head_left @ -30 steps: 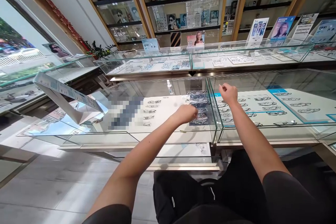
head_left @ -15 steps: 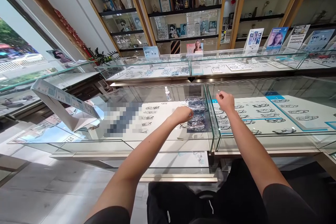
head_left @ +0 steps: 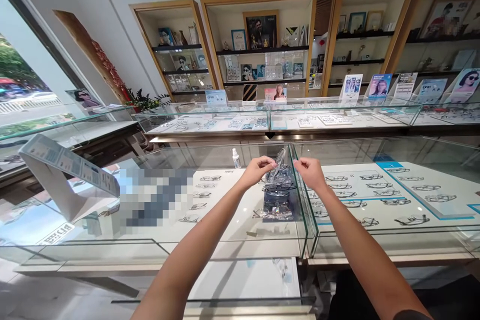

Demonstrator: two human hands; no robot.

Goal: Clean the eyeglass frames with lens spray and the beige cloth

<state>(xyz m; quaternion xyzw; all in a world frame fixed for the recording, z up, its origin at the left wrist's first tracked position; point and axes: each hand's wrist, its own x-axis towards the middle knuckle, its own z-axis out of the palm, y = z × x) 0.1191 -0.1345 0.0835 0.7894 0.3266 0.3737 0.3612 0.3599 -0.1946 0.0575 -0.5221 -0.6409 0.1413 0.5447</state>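
Note:
My left hand (head_left: 258,170) is closed in a pinch on a pair of eyeglasses (head_left: 278,165), held tilted upright over the glass display case. To its right, my right hand (head_left: 310,172) is curled with its fingertips pressed together, close to the eyeglasses. Whether anything small is between those fingers I cannot make out. Beneath the hands, a column of several eyeglass frames (head_left: 277,211) lies on a dark strip. A small white spray bottle (head_left: 236,158) stands behind my left hand.
Glass panes (head_left: 300,200) divide the left case from the right one, where several eyeglass frames (head_left: 395,201) lie in rows. A slanted display stand (head_left: 71,170) rises at the left. Another glass counter (head_left: 225,122) runs behind, before wooden shelves (head_left: 262,82).
The view has tilted upward. My left hand has lifted and now shows eyeglasses in its fingers. My right hand has come closer to the left one.

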